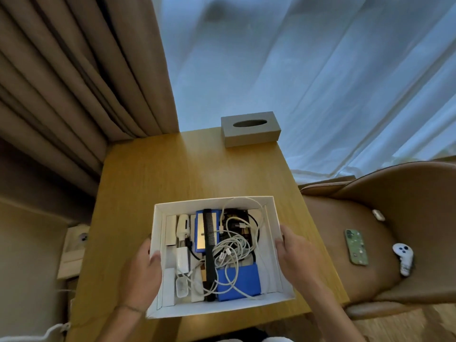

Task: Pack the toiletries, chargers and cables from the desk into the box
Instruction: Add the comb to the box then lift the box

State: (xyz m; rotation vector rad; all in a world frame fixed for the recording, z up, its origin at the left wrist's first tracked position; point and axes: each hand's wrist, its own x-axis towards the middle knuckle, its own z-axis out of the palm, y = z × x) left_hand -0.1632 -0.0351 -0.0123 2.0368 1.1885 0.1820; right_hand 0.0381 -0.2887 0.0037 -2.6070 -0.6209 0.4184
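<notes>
A white cardboard box (214, 308) is over the near part of the wooden desk (158, 174). My left hand (142, 275) grips its left wall, thumb over the rim. My right hand (297, 257) grips its right wall. Inside lie a tangle of white cables (229, 253), a black comb (209, 253), a white charger (183, 260), blue packets (243, 280) and small white toiletry items (182, 227). Whether the box rests on the desk or is lifted, I cannot tell.
A grey tissue box (250, 128) stands at the desk's far edge. Brown curtains hang at the left and a sheer curtain behind. On the right, a tan chair (407, 193) holds a green phone (356, 246) and a white controller (403, 257).
</notes>
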